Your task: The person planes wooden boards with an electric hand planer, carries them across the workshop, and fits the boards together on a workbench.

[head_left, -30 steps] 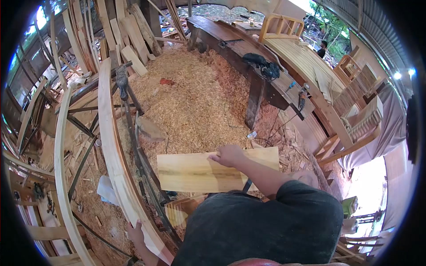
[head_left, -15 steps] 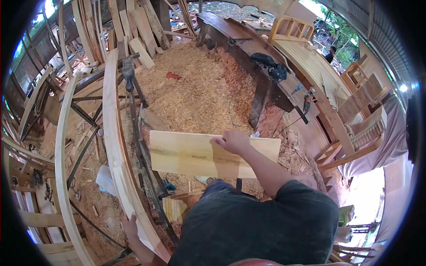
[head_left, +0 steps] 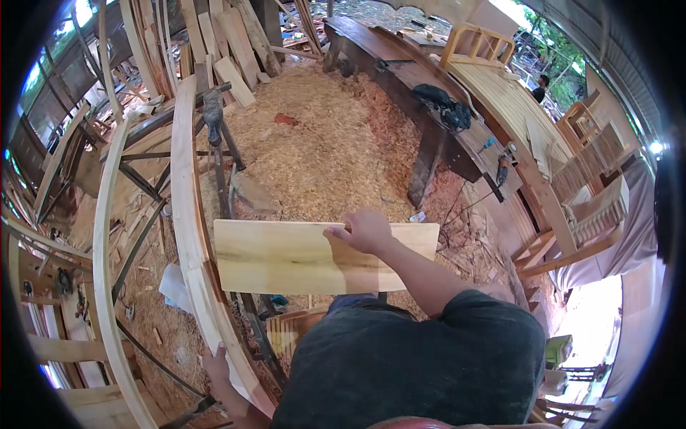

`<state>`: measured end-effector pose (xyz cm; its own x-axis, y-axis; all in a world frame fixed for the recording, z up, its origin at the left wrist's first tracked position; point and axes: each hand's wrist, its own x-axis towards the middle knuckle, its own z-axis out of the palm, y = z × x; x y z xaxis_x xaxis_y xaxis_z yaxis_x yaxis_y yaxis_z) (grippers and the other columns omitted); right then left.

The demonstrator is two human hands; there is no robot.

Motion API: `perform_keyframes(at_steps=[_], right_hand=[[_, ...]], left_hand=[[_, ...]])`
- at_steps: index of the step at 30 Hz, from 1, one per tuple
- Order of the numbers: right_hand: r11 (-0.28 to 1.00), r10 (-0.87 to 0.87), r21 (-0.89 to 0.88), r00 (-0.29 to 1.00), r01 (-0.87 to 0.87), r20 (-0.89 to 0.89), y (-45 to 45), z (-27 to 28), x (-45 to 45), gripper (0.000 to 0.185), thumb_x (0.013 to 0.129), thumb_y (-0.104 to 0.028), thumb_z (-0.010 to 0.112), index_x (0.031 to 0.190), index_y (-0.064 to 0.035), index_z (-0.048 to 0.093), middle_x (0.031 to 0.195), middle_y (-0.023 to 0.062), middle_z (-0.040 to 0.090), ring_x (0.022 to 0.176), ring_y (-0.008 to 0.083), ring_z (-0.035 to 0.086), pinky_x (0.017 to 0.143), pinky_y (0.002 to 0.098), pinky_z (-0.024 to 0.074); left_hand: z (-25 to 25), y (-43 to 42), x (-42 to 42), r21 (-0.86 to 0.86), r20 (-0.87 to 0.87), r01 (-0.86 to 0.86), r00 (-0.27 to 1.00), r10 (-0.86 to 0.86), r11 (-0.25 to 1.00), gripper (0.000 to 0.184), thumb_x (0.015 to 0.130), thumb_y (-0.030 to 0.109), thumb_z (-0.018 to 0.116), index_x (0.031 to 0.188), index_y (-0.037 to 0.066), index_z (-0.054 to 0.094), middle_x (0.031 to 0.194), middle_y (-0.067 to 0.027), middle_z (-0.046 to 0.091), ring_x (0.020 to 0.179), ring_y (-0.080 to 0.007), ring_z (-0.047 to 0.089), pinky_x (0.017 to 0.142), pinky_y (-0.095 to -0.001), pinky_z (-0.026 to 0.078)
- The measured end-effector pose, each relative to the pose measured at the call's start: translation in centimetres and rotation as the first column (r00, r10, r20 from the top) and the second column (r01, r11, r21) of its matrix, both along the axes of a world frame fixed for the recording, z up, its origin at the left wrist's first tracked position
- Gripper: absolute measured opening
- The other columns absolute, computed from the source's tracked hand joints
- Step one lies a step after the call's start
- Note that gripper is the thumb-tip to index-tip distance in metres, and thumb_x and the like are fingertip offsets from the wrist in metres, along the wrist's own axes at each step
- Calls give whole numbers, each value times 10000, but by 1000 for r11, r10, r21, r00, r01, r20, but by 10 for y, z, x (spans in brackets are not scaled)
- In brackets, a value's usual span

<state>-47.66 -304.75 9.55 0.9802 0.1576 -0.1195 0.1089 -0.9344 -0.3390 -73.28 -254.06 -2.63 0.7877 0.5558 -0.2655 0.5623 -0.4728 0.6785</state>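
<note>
My right hand (head_left: pixel 363 231) is closed over the top edge of a short, wide wooden board (head_left: pixel 289 257), pale yellow with a darker streak of grain. The board is held on its long edge in front of my body, its left end close beside a long wooden plank (head_left: pixel 187 193). That plank runs lengthwise on a dark metal frame (head_left: pixel 223 187) to my left. Low on the plank, my left hand (head_left: pixel 216 366) grips its outer edge, thumb on top; the fingers underneath are partly hidden.
A second long plank (head_left: pixel 107 214) lies further left. Stacked wood pieces (head_left: pixel 225 43) lean at the back. Wood shavings (head_left: pixel 314 143) cover the floor. On the right, a dark bench (head_left: pixel 400 89) carries a black bag (head_left: pixel 443 107) and a power tool (head_left: pixel 504 168). A person (head_left: pixel 541 87) is far off.
The short board has moved left and slightly toward me with my right hand, its left end now nearer the long plank. My left hand keeps its place on the plank.
</note>
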Motion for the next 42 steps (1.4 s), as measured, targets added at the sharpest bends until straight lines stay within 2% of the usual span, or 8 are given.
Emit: perform_keyframes(at_steps=[12, 19, 24, 30, 35, 37, 40, 42], right_hand=[[996, -34, -92, 990, 22, -134, -9, 0, -7, 794, 919, -804, 456, 983, -64, 736, 942, 178, 745, 941, 387, 716, 795, 531, 554], [964, 87, -244, 993, -103, -78, 6, -14, -11, 749, 940, -769, 458, 896, -72, 730, 893, 182, 736, 859, 396, 716, 722, 529, 548], [949, 217, -262, 966, -175, 144, 10, -21, -4, 707, 927, -748, 520, 773, -77, 677, 785, 168, 706, 773, 395, 702, 659, 527, 534], [903, 409, -243, 884, -355, 226, 53, 38, 13, 722, 882, -782, 553, 747, -83, 676, 729, 154, 684, 722, 382, 691, 642, 506, 526], [871, 492, -134, 836, -473, 245, 78, 83, 8, 721, 847, -800, 571, 759, -94, 686, 732, 148, 688, 728, 381, 689, 644, 493, 530], [869, 493, -86, 841, -487, 223, 80, 98, -2, 740, 843, -822, 549, 777, -100, 697, 747, 146, 695, 756, 382, 699, 656, 494, 536], [884, 460, -35, 857, -466, 232, 63, 90, -16, 772, 845, -848, 513, 807, -104, 714, 758, 152, 701, 783, 385, 708, 676, 504, 543], [909, 414, -27, 893, -416, 179, 56, 78, -19, 787, 848, -857, 496, 819, -104, 721, 764, 157, 702, 788, 389, 708, 688, 511, 544]], left_hand=[[0, -3, 4, -4, 24, 0, 1000, 0, 1000, 405, 907, 138, 757, 1228, -62, 614, 1147, -246, 698, 1079, -365, 676, 955, -435, 504], [19, 0, 6, 370, -70, 134, 991, -116, 919, 405, 847, 203, 790, 1158, -27, 673, 1092, -271, 704, 1024, -416, 668, 915, -484, 507], [-7, 5, -3, 14, 69, -21, 997, 20, 1000, 538, 826, 303, 820, 1249, 11, 662, 1129, -254, 666, 1117, -431, 625, 929, -485, 507], [31, -50, -9, 479, 296, -280, 944, 148, 832, 617, 820, 338, 835, 1306, 20, 626, 1226, -202, 626, 1169, -419, 603, 962, -498, 500], [47, -71, -13, -397, 593, -35, 753, 286, 917, 954, 831, 608, 802, 1503, 27, 454, 1379, -154, 585, 1248, -264, 561, 1057, -401, 438], [34, -68, -18, -461, 606, 159, 775, 179, 873, 901, 885, 527, 790, 1499, -30, 437, 1381, -161, 573, 1258, -261, 541, 1073, -388, 436], [46, -104, -1, -361, 540, -122, 781, 314, 925, 770, 947, 410, 759, 1462, -69, 447, 1384, -161, 566, 1237, -255, 544, 1062, -376, 447], [53, -92, 13, -334, 502, 24, 851, 156, 942, 714, 982, 337, 724, 1482, -72, 418, 1411, -178, 541, 1248, -257, 539, 1066, -379, 448]])
